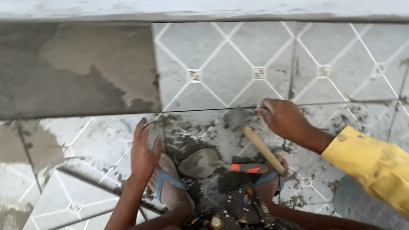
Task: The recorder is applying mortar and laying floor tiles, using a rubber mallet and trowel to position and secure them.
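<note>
Below you, on the tiled floor [106,140], your left hand [144,150] rests flat beside your left foot, its fingers [139,130] held together and gripping nothing. Your right hand [283,117], in a yellow sleeve [375,164], reaches the wall tile [221,64] joint; whether its fingers pinch anything, you cannot tell. One hammer [251,136] lies just beside it. One trowel [213,164] lies between your two sandals [170,183].
</note>
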